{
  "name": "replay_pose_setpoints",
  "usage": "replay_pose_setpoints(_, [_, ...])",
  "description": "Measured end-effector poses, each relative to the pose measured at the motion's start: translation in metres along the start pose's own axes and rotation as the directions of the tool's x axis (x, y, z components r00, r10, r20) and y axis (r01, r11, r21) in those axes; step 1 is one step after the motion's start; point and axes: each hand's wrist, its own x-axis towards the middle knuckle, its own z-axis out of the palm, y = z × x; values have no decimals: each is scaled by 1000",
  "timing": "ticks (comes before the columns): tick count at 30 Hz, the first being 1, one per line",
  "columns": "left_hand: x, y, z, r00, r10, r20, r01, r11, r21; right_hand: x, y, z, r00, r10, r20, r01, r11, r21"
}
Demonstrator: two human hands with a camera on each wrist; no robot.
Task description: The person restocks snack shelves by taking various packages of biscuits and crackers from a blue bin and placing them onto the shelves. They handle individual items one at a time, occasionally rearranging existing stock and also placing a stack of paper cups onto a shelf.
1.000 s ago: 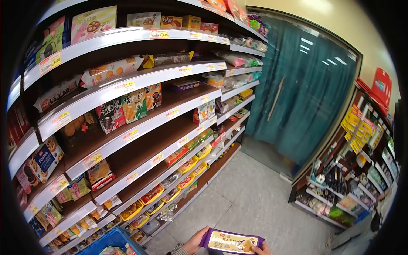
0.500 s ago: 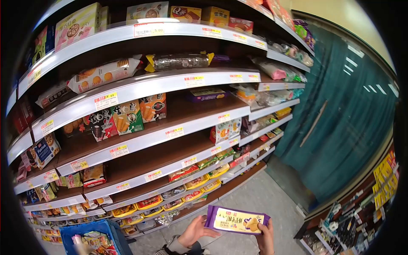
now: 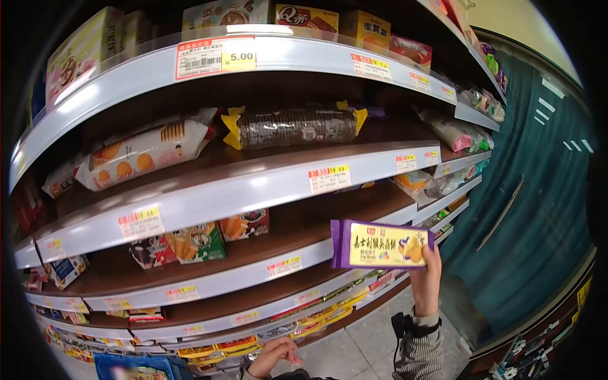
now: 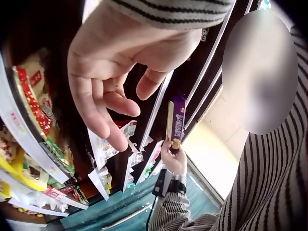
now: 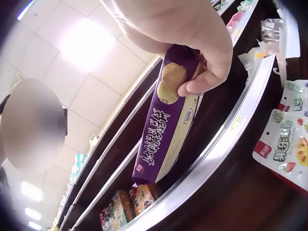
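A purple and cream biscuit packet (image 3: 383, 246) is raised in front of the shelves in the head view, its printed face toward me. My right hand (image 3: 427, 285) grips it at the right end. In the right wrist view, the thumb and fingers of the right hand (image 5: 187, 29) pinch one end of the biscuit packet (image 5: 163, 125), and the other end points down toward the shelf. Low in the head view is my left hand (image 3: 275, 356), apart from the packet. The left wrist view shows the left hand (image 4: 125, 72) with fingers loosely bent and nothing in them.
Behind the packet, a dark cookie roll (image 3: 294, 126) with yellow ends lies beside a white biscuit pack (image 3: 145, 152). Small snack boxes (image 3: 196, 244) stand one shelf lower. A blue basket (image 3: 120, 367) holding snacks is at bottom left. A teal curtained door (image 3: 532, 164) stands at right.
My left hand has let go of the packet and dropped away. The right hand has lifted the packet up toward the shelves. The view has moved closer to the shelves.
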Motion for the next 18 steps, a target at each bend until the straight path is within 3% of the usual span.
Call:
replay_pose_setpoints(4, [27,5,6,996,-25,85,26,1000,-8,55,8,29,998,-52,-40,48,995,-88])
replay_pose_setpoints(6, [32,-1,10,993,85,86,-90,995,52,78,14,35,998,-55,-43,50,993,-106])
replay_pose_setpoints(9, [36,0,9,993,105,48,-107,993,54,110,20,32,999,-33,-26,24,954,-298])
replay_pose_setpoints(10, [35,0,10,995,93,20,-94,995,24,118,19,27,999,-15,-46,-8,888,-460])
replay_pose_setpoints(12, [39,-10,6,995,93,-38,-95,995,-30,138,34,20,952,-295,76,259,652,-713])
replay_pose_setpoints(13, [39,-12,4,993,90,-71,-93,995,-34,144,39,20,922,-370,113,328,592,-736])
replay_pose_setpoints(14, [39,-14,3,991,88,-104,-92,995,-39,147,41,21,925,-360,122,330,599,-730])
replay_pose_setpoints(16, [39,-20,2,987,95,-132,-102,994,-47,144,35,30,923,-374,94,256,411,-875])
replay_pose_setpoints(17, [38,-23,3,979,114,-172,-126,990,-65,141,29,38,951,-307,27,170,449,-877])
replay_pose_setpoints(18, [35,-24,6,969,131,-212,-150,985,-81,145,34,35,954,-297,35,175,458,-872])
